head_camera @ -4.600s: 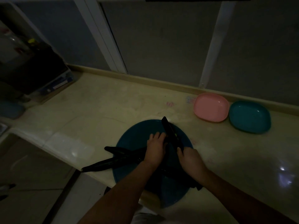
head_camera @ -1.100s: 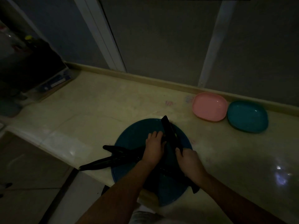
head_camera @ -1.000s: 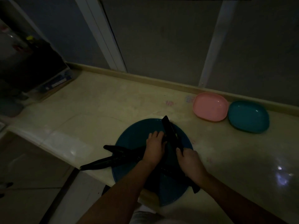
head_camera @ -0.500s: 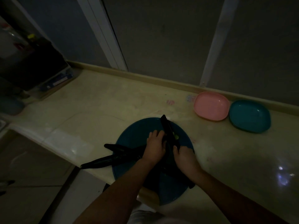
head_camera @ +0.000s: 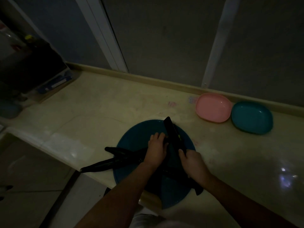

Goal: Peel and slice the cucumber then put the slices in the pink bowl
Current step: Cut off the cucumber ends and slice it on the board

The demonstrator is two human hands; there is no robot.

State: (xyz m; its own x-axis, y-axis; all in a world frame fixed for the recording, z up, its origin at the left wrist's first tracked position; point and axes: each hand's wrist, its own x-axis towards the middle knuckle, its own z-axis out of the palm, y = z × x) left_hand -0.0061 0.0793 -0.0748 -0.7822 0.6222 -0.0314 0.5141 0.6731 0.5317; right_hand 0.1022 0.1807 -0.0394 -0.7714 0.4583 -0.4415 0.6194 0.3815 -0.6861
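The light is very dim. My left hand [head_camera: 156, 148] presses down on a dark cucumber [head_camera: 131, 156] lying across a round blue board [head_camera: 131, 140]. My right hand [head_camera: 193, 162] grips a knife, and its dark blade [head_camera: 172, 133] points away from me just right of my left fingers. A small pale green bit [head_camera: 179, 137] shows beside the blade. A second dark cucumber [head_camera: 107, 165] sticks out left over the counter edge. The pink bowl [head_camera: 213, 107] stands empty at the back right.
A teal bowl [head_camera: 251, 117] sits right beside the pink one against the back wall. A dark appliance and a box [head_camera: 54, 81] fill the far left corner. The counter edge [head_camera: 49, 145] drops to the floor at the left. A dark shape [head_camera: 198, 190] lies under my right forearm.
Both hands stay in nearly the same place over the board. The knife has shifted only slightly, and a pale green bit now shows beside the blade.
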